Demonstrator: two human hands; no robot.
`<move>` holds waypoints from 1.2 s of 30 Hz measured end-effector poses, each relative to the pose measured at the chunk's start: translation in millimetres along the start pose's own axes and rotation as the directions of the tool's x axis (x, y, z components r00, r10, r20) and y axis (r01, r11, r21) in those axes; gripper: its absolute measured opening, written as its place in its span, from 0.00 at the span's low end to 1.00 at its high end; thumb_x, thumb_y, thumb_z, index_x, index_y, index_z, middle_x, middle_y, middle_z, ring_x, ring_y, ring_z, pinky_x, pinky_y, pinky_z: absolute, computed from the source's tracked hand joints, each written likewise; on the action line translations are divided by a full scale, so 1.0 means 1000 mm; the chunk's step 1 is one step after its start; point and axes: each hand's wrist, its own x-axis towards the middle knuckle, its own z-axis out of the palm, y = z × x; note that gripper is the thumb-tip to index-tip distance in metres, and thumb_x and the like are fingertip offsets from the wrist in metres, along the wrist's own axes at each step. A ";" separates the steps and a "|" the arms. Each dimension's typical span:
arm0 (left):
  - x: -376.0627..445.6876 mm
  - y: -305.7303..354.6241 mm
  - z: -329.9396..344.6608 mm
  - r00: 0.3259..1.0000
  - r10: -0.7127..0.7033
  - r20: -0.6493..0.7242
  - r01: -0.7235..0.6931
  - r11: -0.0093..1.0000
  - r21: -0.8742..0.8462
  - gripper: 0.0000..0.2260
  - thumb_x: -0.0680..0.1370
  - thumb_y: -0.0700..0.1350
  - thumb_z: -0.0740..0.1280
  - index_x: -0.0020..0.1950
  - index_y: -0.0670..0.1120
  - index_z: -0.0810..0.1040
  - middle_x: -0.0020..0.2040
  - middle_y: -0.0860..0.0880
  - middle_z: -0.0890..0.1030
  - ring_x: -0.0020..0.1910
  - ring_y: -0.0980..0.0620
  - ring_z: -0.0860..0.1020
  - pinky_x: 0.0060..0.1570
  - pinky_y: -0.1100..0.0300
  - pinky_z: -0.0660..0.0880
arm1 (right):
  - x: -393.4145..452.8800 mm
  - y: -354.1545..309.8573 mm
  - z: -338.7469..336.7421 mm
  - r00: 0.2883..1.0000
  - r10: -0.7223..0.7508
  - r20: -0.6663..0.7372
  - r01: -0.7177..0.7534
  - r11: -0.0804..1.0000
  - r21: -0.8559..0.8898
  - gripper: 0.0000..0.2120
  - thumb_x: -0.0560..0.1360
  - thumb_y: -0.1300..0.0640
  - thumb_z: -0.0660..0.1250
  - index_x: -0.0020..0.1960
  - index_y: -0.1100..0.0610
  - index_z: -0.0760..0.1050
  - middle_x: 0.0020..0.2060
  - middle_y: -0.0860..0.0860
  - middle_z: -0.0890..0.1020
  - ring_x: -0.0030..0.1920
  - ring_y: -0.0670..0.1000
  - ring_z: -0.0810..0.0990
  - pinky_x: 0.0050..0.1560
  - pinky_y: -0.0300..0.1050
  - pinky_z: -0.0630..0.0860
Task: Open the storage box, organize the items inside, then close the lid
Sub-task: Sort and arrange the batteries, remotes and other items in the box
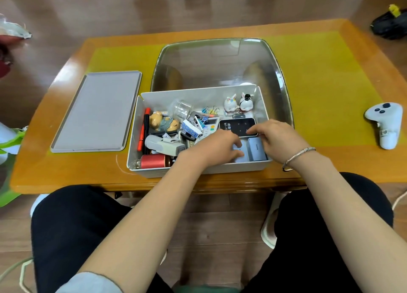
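Observation:
A white storage box (134, 138) stands open at the table's front edge, full of small items. Its grey lid (97, 111) lies flat on the table to the left. Both hands reach into the box's right front corner. My left hand (217, 148) holds a pale blue-white card box (239, 153) between thumb and fingers. My right hand (276, 135) has its fingers curled on the edge of a black Wi-Fi device (236, 126), beside a second pale box (256, 148). Two rabbit figurines (239, 103) stand at the back right; a bear figurine (164, 122), a glass jar (180, 110) and a red spool (154, 160) lie to the left.
A large clear plastic tub (220, 63) stands right behind the box. A white game controller (386, 123) lies at the table's right. The wooden table (330, 158) carries a yellow mat. Red and black pens (143, 132) lean along the box's left wall. My knees sit below the table edge.

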 end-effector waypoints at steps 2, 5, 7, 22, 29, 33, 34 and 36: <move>-0.008 0.003 0.000 1.000 -0.014 -0.017 0.013 1.000 -0.025 0.19 0.79 0.56 0.63 0.61 0.44 0.79 0.52 0.44 0.82 0.52 0.47 0.79 0.46 0.58 0.71 | 0.004 -0.001 -0.001 0.998 0.012 0.061 -0.008 0.999 -0.052 0.23 0.75 0.69 0.58 0.65 0.51 0.74 0.59 0.53 0.78 0.61 0.54 0.74 0.61 0.49 0.70; -0.023 0.009 0.009 0.999 -0.038 0.039 0.038 0.999 -0.012 0.29 0.76 0.66 0.61 0.61 0.43 0.78 0.55 0.44 0.81 0.53 0.46 0.78 0.52 0.54 0.75 | 0.010 -0.002 0.000 0.991 0.046 0.130 -0.030 0.992 -0.118 0.25 0.74 0.68 0.59 0.68 0.49 0.70 0.61 0.54 0.76 0.61 0.55 0.74 0.59 0.49 0.71; -0.030 0.014 0.017 0.997 -0.020 0.072 0.016 0.999 0.052 0.30 0.73 0.67 0.64 0.62 0.43 0.76 0.57 0.44 0.79 0.56 0.46 0.76 0.56 0.51 0.74 | 0.012 -0.004 0.002 0.987 0.061 0.148 -0.036 0.985 -0.167 0.26 0.74 0.66 0.58 0.68 0.48 0.69 0.60 0.55 0.76 0.59 0.56 0.75 0.57 0.50 0.72; -0.032 0.016 0.045 0.963 0.168 -0.211 -0.068 0.908 0.413 0.16 0.79 0.43 0.61 0.68 0.45 0.70 0.52 0.46 0.80 0.52 0.44 0.74 0.45 0.52 0.72 | 0.021 -0.004 0.009 0.968 0.069 0.240 -0.014 0.975 -0.223 0.21 0.75 0.65 0.56 0.63 0.49 0.73 0.58 0.53 0.79 0.57 0.56 0.76 0.54 0.50 0.76; -0.032 0.016 0.049 0.948 0.180 -0.262 -0.066 0.918 0.392 0.15 0.80 0.47 0.63 0.65 0.47 0.73 0.49 0.47 0.81 0.52 0.46 0.75 0.41 0.54 0.69 | 0.024 -0.009 0.013 0.960 0.115 0.257 -0.045 0.963 -0.265 0.17 0.76 0.62 0.57 0.60 0.51 0.76 0.56 0.53 0.79 0.54 0.55 0.77 0.53 0.49 0.77; -0.034 0.017 0.049 0.944 0.172 -0.280 -0.055 0.922 0.383 0.15 0.79 0.47 0.64 0.65 0.46 0.74 0.48 0.46 0.82 0.51 0.45 0.76 0.40 0.55 0.68 | 0.025 -0.013 0.016 0.961 0.128 0.247 -0.048 0.951 -0.305 0.16 0.76 0.61 0.57 0.60 0.52 0.75 0.58 0.52 0.78 0.56 0.55 0.76 0.53 0.49 0.73; -0.034 0.018 0.049 0.944 0.172 -0.282 -0.053 0.921 0.385 0.15 0.79 0.47 0.64 0.65 0.47 0.74 0.48 0.46 0.82 0.51 0.45 0.76 0.39 0.55 0.68 | 0.023 -0.013 0.017 0.963 0.123 0.239 -0.043 0.948 -0.316 0.16 0.76 0.61 0.57 0.60 0.51 0.75 0.58 0.52 0.78 0.57 0.55 0.76 0.53 0.48 0.72; -0.034 0.018 0.049 0.945 0.170 -0.279 -0.048 0.918 0.393 0.14 0.79 0.47 0.64 0.65 0.47 0.74 0.48 0.46 0.82 0.50 0.44 0.76 0.40 0.55 0.68 | 0.021 -0.012 0.017 0.968 0.120 0.222 -0.042 0.944 -0.329 0.16 0.76 0.61 0.57 0.60 0.50 0.75 0.56 0.51 0.79 0.56 0.54 0.76 0.51 0.47 0.70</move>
